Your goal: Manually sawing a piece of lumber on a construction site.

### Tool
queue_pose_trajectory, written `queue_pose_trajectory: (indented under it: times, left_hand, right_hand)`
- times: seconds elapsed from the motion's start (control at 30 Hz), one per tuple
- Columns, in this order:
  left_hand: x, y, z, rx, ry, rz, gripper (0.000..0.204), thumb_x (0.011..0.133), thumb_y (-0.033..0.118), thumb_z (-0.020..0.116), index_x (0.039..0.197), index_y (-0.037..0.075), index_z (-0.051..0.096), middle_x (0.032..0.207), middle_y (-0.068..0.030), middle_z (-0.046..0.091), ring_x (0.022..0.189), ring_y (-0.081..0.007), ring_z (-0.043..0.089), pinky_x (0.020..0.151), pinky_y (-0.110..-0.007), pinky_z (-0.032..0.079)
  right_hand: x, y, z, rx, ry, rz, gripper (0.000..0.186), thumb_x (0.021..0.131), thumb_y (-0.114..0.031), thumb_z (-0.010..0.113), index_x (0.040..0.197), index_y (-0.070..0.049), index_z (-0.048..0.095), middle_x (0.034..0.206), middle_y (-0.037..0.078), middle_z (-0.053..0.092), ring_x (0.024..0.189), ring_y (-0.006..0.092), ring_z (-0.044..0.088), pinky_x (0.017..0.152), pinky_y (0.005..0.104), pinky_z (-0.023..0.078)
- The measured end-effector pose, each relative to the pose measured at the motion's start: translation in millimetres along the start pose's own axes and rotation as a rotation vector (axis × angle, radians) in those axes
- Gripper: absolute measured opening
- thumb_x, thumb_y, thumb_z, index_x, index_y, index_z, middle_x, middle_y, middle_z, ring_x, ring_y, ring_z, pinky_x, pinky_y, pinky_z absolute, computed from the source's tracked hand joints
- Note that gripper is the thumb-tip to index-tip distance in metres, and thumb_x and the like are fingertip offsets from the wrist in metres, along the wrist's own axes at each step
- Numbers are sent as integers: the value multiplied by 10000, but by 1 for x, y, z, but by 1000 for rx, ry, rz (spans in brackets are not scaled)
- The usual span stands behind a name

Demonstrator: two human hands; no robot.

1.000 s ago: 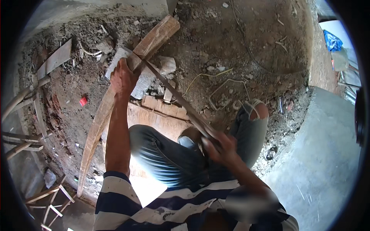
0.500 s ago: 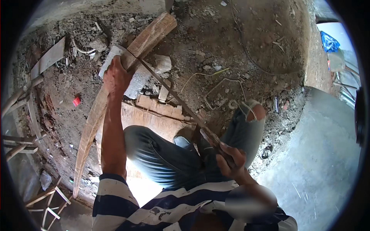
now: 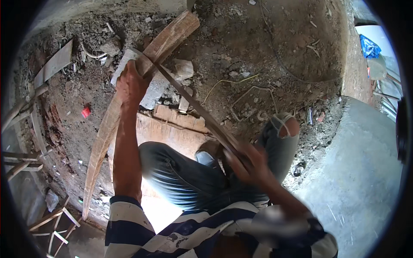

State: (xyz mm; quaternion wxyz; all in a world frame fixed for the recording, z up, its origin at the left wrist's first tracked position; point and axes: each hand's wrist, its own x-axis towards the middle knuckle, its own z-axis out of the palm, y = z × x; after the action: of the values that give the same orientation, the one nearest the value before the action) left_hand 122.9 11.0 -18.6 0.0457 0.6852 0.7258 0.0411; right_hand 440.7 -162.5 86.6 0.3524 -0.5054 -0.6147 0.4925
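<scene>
A long wooden beam [image 3: 100, 150] runs from the lower left up to the top middle, resting across a pale block [image 3: 124, 58] near its far end. My left hand [image 3: 131, 84] is closed around the beam, just below a cut. Into that cut reaches the far end of a handsaw [image 3: 189, 99], its long narrow blade slanting down toward my lap. My right hand [image 3: 249, 162], blurred by motion, is wrapped around the saw's handle end between my knees. The fingers hide most of the handle.
Under my legs lies a splintered wooden board [image 3: 163, 129]. Rubble and a white stone chunk [image 3: 184, 69] are beside the cut. A bent cord [image 3: 254, 89] lies ahead of my right knee. Thin wood pieces [image 3: 26, 163] stand at the left, with smooth concrete [image 3: 348, 172] at right.
My right hand has pushed forward, up and away from my body, with the handsaw sliding farther through the cut. My left hand and the beam stay nearly in place.
</scene>
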Motion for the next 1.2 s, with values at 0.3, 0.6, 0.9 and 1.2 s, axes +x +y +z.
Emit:
queue_pose_trajectory:
  times: [0.3, 0.6, 0.9, 1.2]
  left_hand:
    - [17, 7, -3, -76, -92, -83, 534, 736, 398, 804, 1072, 79, 537, 977, -175, 687, 902, -403, 665, 741, -492, 532]
    - [14, 22, 16, -167, -67, -15, 533, 738, 431, 797, 1053, 81, 548, 1004, -191, 683, 890, -411, 664, 734, -505, 530]
    - [14, 2, -6, -80, -187, -97, 627, 711, 413, 824, 1181, 103, 549, 1040, -166, 693, 933, -365, 677, 766, -464, 536]
    - [24, -4, -10, -168, -166, -82, 614, 697, 426, 836, 1139, 89, 577, 1005, -174, 700, 916, -371, 681, 756, -471, 540]
  right_hand:
    - [-9, 12, 14, -94, 72, 10, 442, 787, -15, 730, 1192, 77, 579, 993, 252, 698, 849, 309, 733, 713, 340, 584]
    - [156, 49, 69, 75, 127, -57, 296, 869, -71, 690, 1154, -31, 619, 771, 114, 659, 626, 188, 642, 567, 354, 497]
    - [18, 4, 34, -67, 18, 246, 212, 897, -90, 650, 1092, -12, 626, 829, 157, 697, 651, 182, 684, 555, 309, 518]
    - [-42, -4, 6, -179, 79, 48, 423, 817, -38, 714, 1214, 28, 584, 1058, 246, 689, 831, 265, 737, 699, 341, 575]
